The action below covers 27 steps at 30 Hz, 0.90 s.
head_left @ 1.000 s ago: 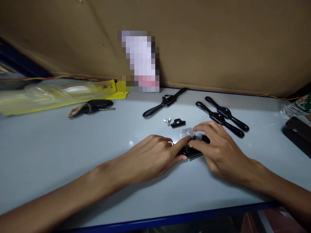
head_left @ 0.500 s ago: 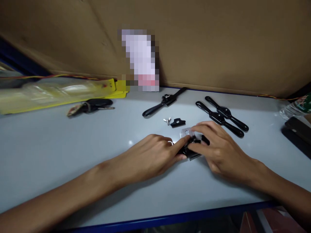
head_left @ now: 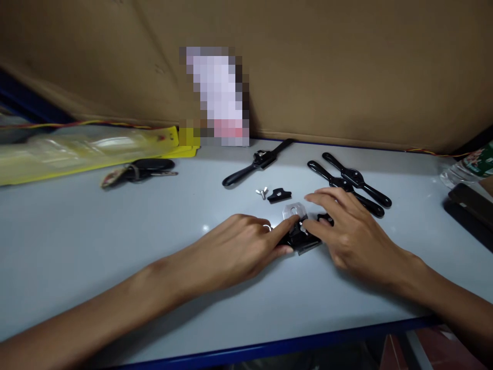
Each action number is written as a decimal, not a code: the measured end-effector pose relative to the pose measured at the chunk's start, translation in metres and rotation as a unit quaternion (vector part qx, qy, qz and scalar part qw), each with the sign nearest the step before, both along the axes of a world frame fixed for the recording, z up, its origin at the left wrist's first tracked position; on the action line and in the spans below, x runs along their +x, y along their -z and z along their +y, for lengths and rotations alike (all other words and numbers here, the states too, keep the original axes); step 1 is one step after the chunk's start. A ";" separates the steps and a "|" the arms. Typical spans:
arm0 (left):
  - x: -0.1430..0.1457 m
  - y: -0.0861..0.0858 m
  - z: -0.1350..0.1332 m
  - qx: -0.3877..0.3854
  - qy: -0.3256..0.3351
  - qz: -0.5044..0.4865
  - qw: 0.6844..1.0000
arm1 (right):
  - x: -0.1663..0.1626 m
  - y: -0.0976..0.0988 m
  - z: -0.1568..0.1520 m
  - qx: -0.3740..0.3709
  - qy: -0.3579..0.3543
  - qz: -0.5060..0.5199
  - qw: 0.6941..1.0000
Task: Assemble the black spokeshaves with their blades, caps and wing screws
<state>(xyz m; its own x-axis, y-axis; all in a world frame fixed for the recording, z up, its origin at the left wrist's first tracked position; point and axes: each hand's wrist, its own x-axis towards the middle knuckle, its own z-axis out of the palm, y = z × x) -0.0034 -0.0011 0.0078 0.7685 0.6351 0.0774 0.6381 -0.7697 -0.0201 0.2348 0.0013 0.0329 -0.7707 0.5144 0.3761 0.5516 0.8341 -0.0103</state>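
Observation:
My left hand (head_left: 246,246) is closed on a black spokeshave (head_left: 298,241) lying on the table, its index finger pressing the tool's middle and its thumb along the near edge. A shiny slotted blade (head_left: 295,209) sticks out of the spokeshave's far side. On the middle sits a small silver wing screw (head_left: 303,227). My right hand (head_left: 346,231) is over the spokeshave's right side, thumb and index finger apart, the thumb tip at the wing screw. Just beyond lie a loose wing screw (head_left: 262,192) and a black cap plate (head_left: 279,195).
Another spokeshave (head_left: 256,163) lies farther back, and two black spokeshave bodies (head_left: 341,183) (head_left: 355,178) are at the right. Keys (head_left: 138,170) and yellow-edged plastic packaging (head_left: 88,148) lie left. A bottle (head_left: 468,167) and a black object (head_left: 472,210) stand right, before a cardboard wall (head_left: 346,72).
My right thumb and index finger have spread apart, uncovering the wing screw on the spokeshave. My left hand stays on the tool. The view has shifted slightly.

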 end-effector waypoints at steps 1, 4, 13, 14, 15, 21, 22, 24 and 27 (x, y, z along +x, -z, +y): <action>0.000 0.000 0.000 -0.001 0.002 -0.001 1.000 | 0.000 0.000 0.000 -0.006 0.006 0.004 1.000; 0.000 0.000 0.001 -0.005 0.001 -0.001 1.000 | -0.004 0.001 0.000 -0.032 0.017 0.018 0.999; 0.001 0.000 -0.001 -0.029 -0.034 0.007 0.999 | 0.003 0.002 0.006 -0.001 0.039 0.081 0.996; 0.000 -0.002 -0.001 -0.053 -0.050 -0.002 0.997 | 0.005 0.001 0.008 0.013 0.059 0.089 0.994; 0.000 -0.005 -0.001 -0.090 -0.067 -0.019 0.993 | 0.007 0.000 0.009 0.023 0.070 0.097 0.993; -0.005 -0.029 0.001 -0.444 -0.151 -0.216 0.857 | 0.011 0.001 0.011 0.041 0.065 0.134 0.988; -0.005 -0.031 0.000 -0.472 -0.156 -0.233 0.835 | 0.011 0.001 0.012 0.041 0.062 0.138 0.988; -0.005 -0.031 -0.003 -0.463 -0.158 -0.236 0.839 | 0.011 0.002 0.013 0.034 0.058 0.145 0.987; -0.003 -0.024 -0.010 -0.292 -0.148 -0.183 0.927 | 0.010 0.002 0.014 0.003 0.056 0.152 0.987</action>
